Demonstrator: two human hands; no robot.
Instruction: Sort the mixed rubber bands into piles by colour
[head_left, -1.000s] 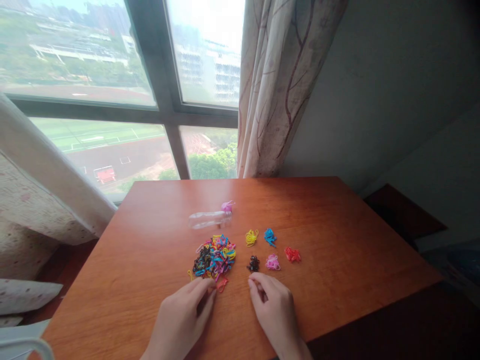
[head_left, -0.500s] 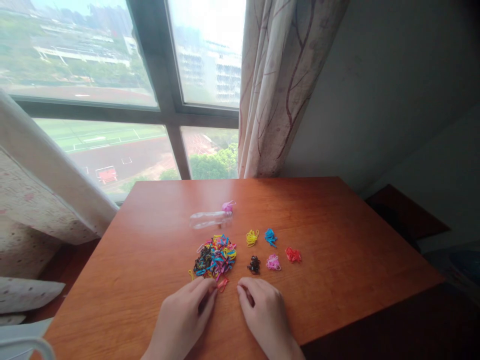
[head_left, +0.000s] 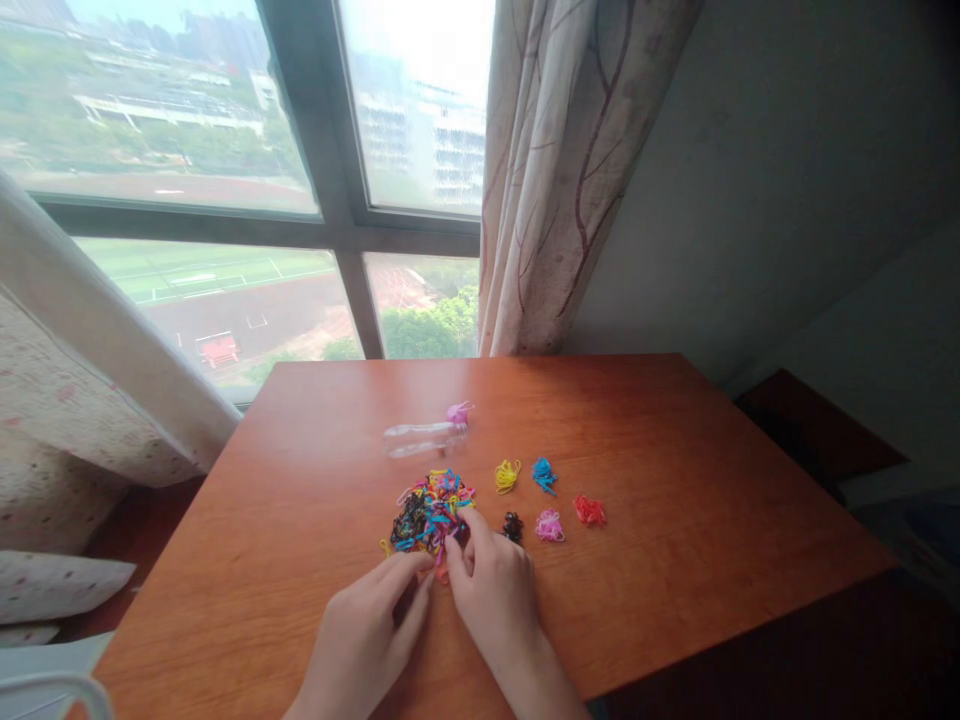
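A mixed heap of small coloured rubber bands (head_left: 420,522) lies on the wooden table (head_left: 660,600). My left hand (head_left: 371,625) rests at the heap's near edge, its thumb and forefinger pressed together; what they pinch, if anything, is hidden. Right beside those fingertips are a few red rubber bands (head_left: 442,576). Over the heap's right side reaches my right hand (head_left: 495,585), thumb and forefinger apart at the bands. Just beyond its knuckles sits a little pile of black bands (head_left: 513,527), partly covered by the hand.
Sorted piles stand to the right: yellow bands (head_left: 507,476), blue bands (head_left: 544,475), pink bands (head_left: 550,525) and red bands (head_left: 590,511). Behind the heap lies a clear plastic container (head_left: 424,438) with a pink top (head_left: 458,412). A window and curtain (head_left: 540,180) border the table's far edge.
My right hand has moved left and forward from the bare table onto the heap, and its thumb and forefinger have parted. My left hand has stayed nearly in place.
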